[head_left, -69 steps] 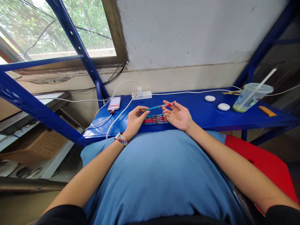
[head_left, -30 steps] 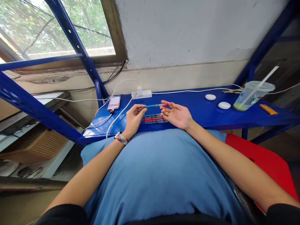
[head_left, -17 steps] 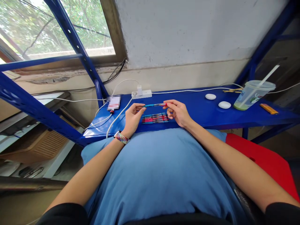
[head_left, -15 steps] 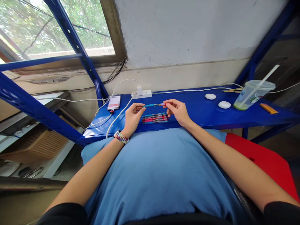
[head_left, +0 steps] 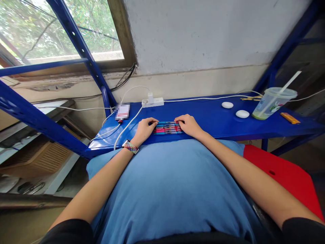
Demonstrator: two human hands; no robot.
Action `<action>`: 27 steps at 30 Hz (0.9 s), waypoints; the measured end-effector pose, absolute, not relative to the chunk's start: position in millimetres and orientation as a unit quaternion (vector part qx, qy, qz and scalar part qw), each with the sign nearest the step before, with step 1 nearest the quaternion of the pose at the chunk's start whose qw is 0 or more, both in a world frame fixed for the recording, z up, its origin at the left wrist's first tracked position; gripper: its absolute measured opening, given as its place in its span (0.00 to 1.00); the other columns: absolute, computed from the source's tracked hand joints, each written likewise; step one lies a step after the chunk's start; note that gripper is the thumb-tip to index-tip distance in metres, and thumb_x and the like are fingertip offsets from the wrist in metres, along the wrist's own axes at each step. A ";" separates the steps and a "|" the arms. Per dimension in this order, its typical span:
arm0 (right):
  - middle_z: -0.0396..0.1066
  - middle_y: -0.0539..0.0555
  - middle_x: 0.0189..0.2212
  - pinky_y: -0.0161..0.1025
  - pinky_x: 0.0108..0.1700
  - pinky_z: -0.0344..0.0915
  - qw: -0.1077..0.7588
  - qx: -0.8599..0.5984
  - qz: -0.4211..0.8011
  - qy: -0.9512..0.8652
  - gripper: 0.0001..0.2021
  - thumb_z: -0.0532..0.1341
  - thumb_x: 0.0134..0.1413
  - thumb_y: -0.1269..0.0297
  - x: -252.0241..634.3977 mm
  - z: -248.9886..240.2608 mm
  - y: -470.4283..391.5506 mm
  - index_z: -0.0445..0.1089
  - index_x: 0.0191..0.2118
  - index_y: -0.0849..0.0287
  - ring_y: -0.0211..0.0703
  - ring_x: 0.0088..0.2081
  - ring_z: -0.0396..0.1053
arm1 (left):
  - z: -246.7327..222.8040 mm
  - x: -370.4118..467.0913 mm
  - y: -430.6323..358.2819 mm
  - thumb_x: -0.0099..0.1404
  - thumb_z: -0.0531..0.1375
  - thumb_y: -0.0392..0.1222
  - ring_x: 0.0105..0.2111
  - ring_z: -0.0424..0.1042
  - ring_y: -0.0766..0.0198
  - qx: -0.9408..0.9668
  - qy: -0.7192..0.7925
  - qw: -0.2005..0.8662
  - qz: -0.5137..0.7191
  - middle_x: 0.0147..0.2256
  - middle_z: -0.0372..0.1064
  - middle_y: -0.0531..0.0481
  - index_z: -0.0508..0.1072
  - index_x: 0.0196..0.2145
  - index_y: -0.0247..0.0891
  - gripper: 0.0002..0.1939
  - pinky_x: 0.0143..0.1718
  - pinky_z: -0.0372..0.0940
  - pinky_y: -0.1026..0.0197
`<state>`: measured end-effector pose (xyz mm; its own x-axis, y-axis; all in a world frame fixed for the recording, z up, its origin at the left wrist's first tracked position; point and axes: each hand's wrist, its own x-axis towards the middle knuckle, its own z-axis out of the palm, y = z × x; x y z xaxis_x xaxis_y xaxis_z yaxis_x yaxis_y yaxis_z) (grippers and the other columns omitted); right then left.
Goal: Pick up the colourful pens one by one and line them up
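Several blue and red pens [head_left: 168, 130] lie side by side in a row on the blue shelf table [head_left: 203, 117], near its front edge. At the far side of the row is a blue pen [head_left: 166, 124]. My left hand [head_left: 146, 129] pinches the left end of this blue pen, thumb and fingers close together. The right end of the same pen is between the fingers of my right hand [head_left: 189, 125]. Both hands rest low at the table, and the right fingers partly cover the pen ends.
A white power strip [head_left: 153, 102] with cables sits behind the pens. At the left is a partly pixelated box [head_left: 123, 111]. Two white oval objects [head_left: 227, 105], a plastic cup [head_left: 273, 103] with a straw and an orange packet [head_left: 290, 118] stand or lie at the right.
Both hands have moved down toward me with the blue pen, from above the table to the far side of the row of pens.
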<state>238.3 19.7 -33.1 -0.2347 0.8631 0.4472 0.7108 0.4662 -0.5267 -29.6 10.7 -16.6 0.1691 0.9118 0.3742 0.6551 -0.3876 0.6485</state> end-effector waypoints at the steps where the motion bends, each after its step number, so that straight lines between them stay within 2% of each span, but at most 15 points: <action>1: 0.85 0.53 0.51 0.51 0.64 0.71 0.354 -0.507 0.105 -0.779 0.21 0.57 0.66 0.80 238.1 -32.6 18.5 0.87 0.46 0.55 0.55 0.56 0.79 | -16.6 -29.7 10.6 0.70 0.62 0.39 0.43 0.81 0.52 0.745 0.527 0.171 0.372 0.42 0.85 0.49 0.86 0.42 0.44 0.10 0.53 0.72 0.51; 12: 0.84 0.55 0.54 0.55 0.66 0.71 0.334 -0.494 0.078 -0.799 0.21 0.58 0.65 0.79 234.0 -28.8 5.1 0.86 0.51 0.55 0.57 0.57 0.78 | -18.8 -29.6 11.1 0.66 0.60 0.37 0.44 0.81 0.51 0.748 0.515 0.163 0.387 0.41 0.85 0.48 0.84 0.37 0.43 0.11 0.53 0.71 0.50; 21: 0.79 0.61 0.61 0.56 0.67 0.70 0.304 -0.491 0.050 -0.815 0.22 0.57 0.70 0.73 234.0 -29.2 -3.6 0.80 0.62 0.62 0.60 0.62 0.74 | -19.5 -28.9 11.0 0.67 0.61 0.38 0.45 0.80 0.50 0.752 0.511 0.151 0.388 0.41 0.84 0.47 0.83 0.38 0.43 0.09 0.54 0.71 0.49; 27: 0.81 0.61 0.58 0.55 0.67 0.70 0.295 -0.507 0.061 -0.808 0.20 0.57 0.69 0.73 234.6 -24.1 -10.1 0.83 0.57 0.62 0.61 0.62 0.75 | -19.9 -28.2 9.0 0.69 0.60 0.39 0.46 0.80 0.49 0.754 0.516 0.145 0.381 0.43 0.83 0.46 0.83 0.39 0.44 0.10 0.56 0.71 0.47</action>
